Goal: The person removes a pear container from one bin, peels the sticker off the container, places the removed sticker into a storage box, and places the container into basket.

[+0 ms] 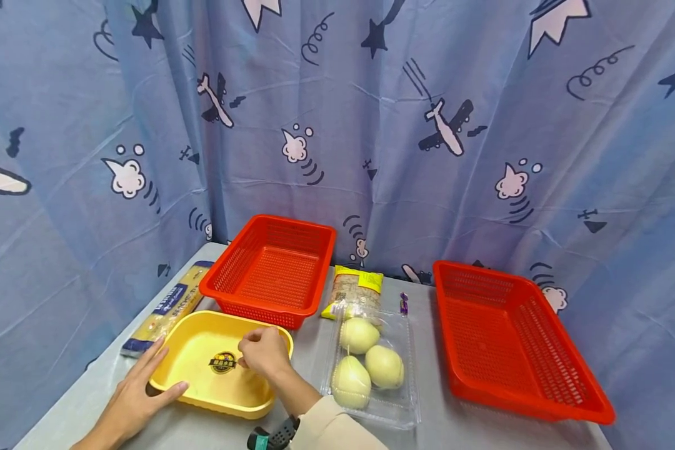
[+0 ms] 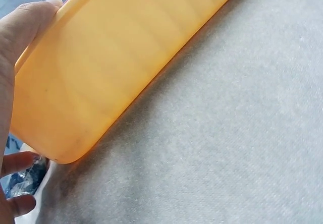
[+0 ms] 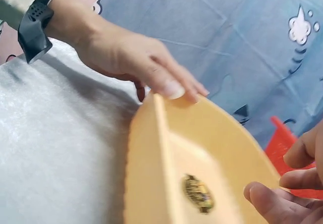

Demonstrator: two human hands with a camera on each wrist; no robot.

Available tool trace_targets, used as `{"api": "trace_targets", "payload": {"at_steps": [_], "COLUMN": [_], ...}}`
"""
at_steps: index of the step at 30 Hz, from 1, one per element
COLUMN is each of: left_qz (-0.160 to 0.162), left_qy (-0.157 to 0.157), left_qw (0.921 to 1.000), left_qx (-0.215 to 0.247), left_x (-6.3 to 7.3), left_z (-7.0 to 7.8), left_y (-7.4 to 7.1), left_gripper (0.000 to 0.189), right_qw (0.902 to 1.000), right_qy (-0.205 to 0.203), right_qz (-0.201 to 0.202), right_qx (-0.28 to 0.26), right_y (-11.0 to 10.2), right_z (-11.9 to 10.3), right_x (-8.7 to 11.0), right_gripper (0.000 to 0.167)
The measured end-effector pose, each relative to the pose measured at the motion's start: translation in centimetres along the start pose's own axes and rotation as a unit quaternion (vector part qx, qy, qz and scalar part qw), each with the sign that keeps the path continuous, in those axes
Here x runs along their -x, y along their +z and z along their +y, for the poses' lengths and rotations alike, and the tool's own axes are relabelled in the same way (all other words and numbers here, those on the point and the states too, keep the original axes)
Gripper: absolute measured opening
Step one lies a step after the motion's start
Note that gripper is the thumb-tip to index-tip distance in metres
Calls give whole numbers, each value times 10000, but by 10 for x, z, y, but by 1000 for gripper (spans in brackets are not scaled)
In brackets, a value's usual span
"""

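A yellow plastic basin (image 1: 194,331) with a dark round label sits at the table's left front. My left hand (image 1: 130,400) rests on its near left corner, fingers spread, with the thumb over the near rim and the fingers along the left side. In the left wrist view the thumb (image 2: 38,14) lies on the rim of the basin (image 2: 116,52). Over the basin's right part hovers my right hand (image 1: 265,353), fingers loosely bent. The right wrist view shows a gap between the thumb and fingers of the right hand (image 3: 292,183), with nothing held there.
Behind the basin stands a red basket (image 1: 278,265), with a long yellow and dark blue package (image 1: 174,304) on the left. Pears (image 1: 353,381) sit in a clear plastic box. Behind it are a yellow bag (image 1: 355,287) and a purple-wrapped sweet (image 1: 404,304). Another red basket (image 1: 497,350) stands right.
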State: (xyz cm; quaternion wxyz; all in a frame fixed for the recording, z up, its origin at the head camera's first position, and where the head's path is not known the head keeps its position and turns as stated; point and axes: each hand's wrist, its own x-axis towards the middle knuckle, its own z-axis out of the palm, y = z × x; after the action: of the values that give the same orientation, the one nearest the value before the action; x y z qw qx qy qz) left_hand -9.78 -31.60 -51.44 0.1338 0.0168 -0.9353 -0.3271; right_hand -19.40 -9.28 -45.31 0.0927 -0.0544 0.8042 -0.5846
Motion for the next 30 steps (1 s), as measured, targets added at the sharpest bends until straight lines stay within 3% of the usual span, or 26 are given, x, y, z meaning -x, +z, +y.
{"api": "trace_targets", "payload": {"at_steps": [10, 19, 30], "left_qz": [-91, -131, -157], "left_qy": [-89, -168, -161], "left_qw": [9999, 9998, 9997], "left_qx": [-17, -65, 8], "left_x": [-2, -1, -2], "left_z": [0, 2, 2], "left_y": [0, 2, 0], "left_gripper": [87, 89, 89], "right_qw": [9976, 9913, 9827], "right_qy": [-576, -1079, -1574], "right_qz": [-286, -687, -874], "right_qx": [-255, -295, -437], "right_y": [-36, -65, -102], "right_z": [-30, -57, -82], "right_x": [7, 23, 39], "right_gripper": [19, 21, 27]}}
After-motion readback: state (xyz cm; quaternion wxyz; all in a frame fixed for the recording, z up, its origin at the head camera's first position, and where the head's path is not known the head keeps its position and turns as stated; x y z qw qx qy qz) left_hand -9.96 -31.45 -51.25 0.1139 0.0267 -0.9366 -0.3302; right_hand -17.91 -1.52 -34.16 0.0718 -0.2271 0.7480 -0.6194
